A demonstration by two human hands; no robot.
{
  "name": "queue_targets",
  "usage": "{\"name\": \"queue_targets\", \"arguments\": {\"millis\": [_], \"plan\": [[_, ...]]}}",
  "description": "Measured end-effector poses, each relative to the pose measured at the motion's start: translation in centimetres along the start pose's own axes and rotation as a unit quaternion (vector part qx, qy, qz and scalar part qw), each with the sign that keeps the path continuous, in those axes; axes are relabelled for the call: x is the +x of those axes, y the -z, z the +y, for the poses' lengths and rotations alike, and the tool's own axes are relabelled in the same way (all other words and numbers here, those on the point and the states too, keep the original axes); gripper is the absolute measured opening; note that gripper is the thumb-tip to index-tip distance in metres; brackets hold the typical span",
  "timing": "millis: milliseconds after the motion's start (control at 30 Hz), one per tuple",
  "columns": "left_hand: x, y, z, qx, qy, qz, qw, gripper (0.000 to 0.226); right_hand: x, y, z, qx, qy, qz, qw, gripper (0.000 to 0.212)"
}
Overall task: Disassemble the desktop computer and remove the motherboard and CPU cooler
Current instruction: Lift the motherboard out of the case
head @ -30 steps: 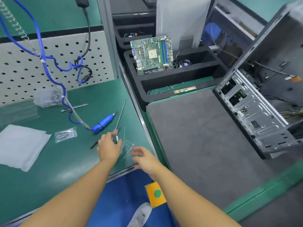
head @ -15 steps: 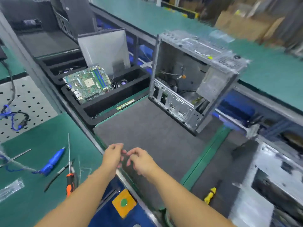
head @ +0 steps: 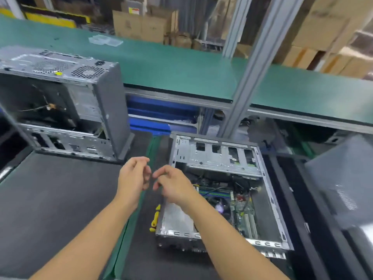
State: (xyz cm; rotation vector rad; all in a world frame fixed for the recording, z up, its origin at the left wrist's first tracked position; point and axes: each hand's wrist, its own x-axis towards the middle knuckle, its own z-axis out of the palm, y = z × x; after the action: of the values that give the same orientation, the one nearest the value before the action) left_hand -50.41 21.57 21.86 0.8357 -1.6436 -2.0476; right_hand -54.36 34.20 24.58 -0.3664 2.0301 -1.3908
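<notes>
1. Desktop computer [head: 218,158] number 2 has come into our view at 4 o'clock. It lies flat with its side off. 1 second ago we were looking at the tool bench, and that is out of sight now.
2. Its motherboard [head: 243,211] is still inside, green and bumpy with little parts. We cannot pick out the CPU cooler.
3. The empty case [head: 60,102] has slid over to 10 o'clock. It stands up, made of grey metal with round air holes on top. Only loose wires hang inside.
4. Our left hand [head: 133,176] and right hand [head: 173,183] have left the tools and float in the middle, close but apart. The fingers curl loosely and we see nothing in them.
5. We think 1 case is done and this one is next, so the job starts again here.
6. A yellow tool [head: 155,218] lies just beside the flat case at 6 o'clock, on the soft dark mat [head: 50,199]. The case walls are thin shiny metal with sharp-looking edges. Brown boxes [head: 141,25] sit far off at 12 o'clock.
</notes>
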Motion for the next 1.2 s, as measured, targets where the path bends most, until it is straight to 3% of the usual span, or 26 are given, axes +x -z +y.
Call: {"name": "queue_targets", "arguments": {"millis": [133,233,300,400,433,533,633,767,867,967,1100,1200], "plan": [[-1.1,-6.3,-0.6,0.151,-0.076,-0.080,0.982,0.023,-1.7,7.4,2.9,0.005,-0.015,0.066,0.998,0.025],[-1.9,-10.4,-2.2,0.280,-0.118,-0.169,0.937,0.020,-3.1,12.2,5.9,-0.068,-0.032,0.114,0.991,0.022],[-2.3,-12.3,-3.5,0.408,-0.156,-0.229,0.870,0.016,-3.9,14.8,7.8,-0.167,-0.043,0.105,0.979,0.020],[-2.7,-13.7,-5.2,0.601,-0.252,-0.275,0.707,0.018,-4.4,17.3,10.7,-0.349,-0.076,-0.004,0.934,0.012],[-2.7,-14.0,-5.5,0.635,-0.264,-0.282,0.669,0.020,-4.5,17.8,11.5,-0.394,-0.086,-0.045,0.914,0.010],[-3.1,-14.7,-6.7,0.683,-0.274,-0.303,0.605,0.023,-4.5,18.8,12.7,-0.450,-0.110,-0.127,0.877,0.017],[-3.5,-15.8,-7.7,0.687,-0.303,-0.320,0.577,0.023,-4.1,19.0,13.5,-0.460,-0.087,-0.174,0.866,0.021],[-3.3,-17.1,-8.9,0.696,-0.311,-0.363,0.536,0.023,-3.2,19.4,14.4,-0.474,-0.051,-0.204,0.855,0.008],[-2.8,-17.2,-9.8,0.699,-0.281,-0.402,0.521,0.043,-2.8,19.8,15.1,-0.475,-0.037,-0.170,0.863,0.049],[-1.9,-17.2,-9.8,0.687,-0.211,-0.449,0.532,0.085,-2.5,19.1,16.4,-0.488,-0.016,-0.109,0.866,0.079],[-1.8,-17.4,-10.1,0.733,-0.210,-0.438,0.476,0.123,-2.0,18.3,17.7,-0.506,-0.002,-0.043,0.861,0.099],[-2.4,-17.7,-11.2,0.737,-0.230,-0.422,0.476,0.111,-1.6,18.4,17.9,-0.522,0.016,-0.047,0.852,0.082]]}}
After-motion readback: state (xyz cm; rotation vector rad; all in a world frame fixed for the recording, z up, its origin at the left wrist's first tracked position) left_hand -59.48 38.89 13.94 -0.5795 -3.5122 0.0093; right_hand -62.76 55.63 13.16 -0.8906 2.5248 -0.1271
